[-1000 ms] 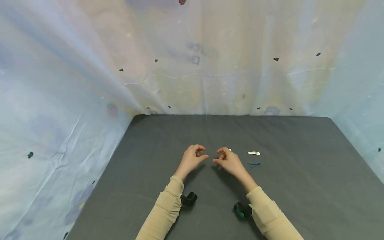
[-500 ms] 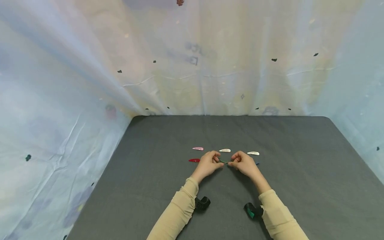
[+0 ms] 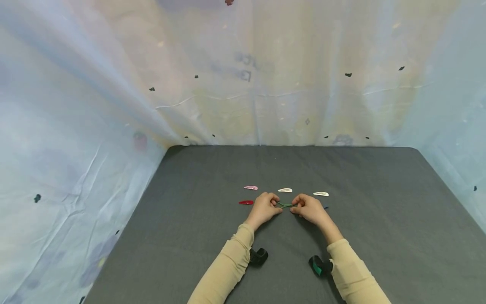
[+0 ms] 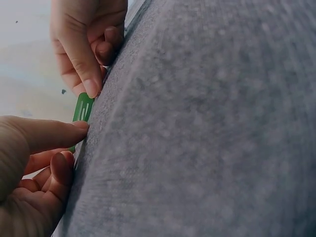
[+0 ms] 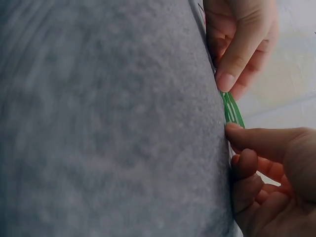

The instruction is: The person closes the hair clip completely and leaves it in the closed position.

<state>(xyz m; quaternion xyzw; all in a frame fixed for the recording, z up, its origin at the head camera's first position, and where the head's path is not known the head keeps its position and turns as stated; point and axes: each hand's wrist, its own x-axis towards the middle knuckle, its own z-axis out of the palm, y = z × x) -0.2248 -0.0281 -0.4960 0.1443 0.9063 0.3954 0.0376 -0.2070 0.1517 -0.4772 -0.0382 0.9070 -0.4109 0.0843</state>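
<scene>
Both hands have shifted rightward over the past second and come together on the green hair clip (image 4: 83,103), so that the red clip (image 3: 246,202) and pink clip (image 3: 251,187) now show. The left hand (image 3: 265,207) pinches one end of the green clip between thumb and fingers; the right hand (image 3: 309,207) pinches the other. Each grip is drawn in tight, with only the clip's middle visible between them. It sits low at the tabletop (image 3: 212,177); whether it touches is unclear.

Work on this clip seems under way and unfinished, since neither hand has let go. Beyond the hands lie a middle white clip (image 3: 284,190) and a right-hand white clip (image 3: 320,194), both untouched, like the red and pink. Partly hidden behind the right hand, the blue clip (image 3: 326,207) cannot be judged as done or left.
</scene>
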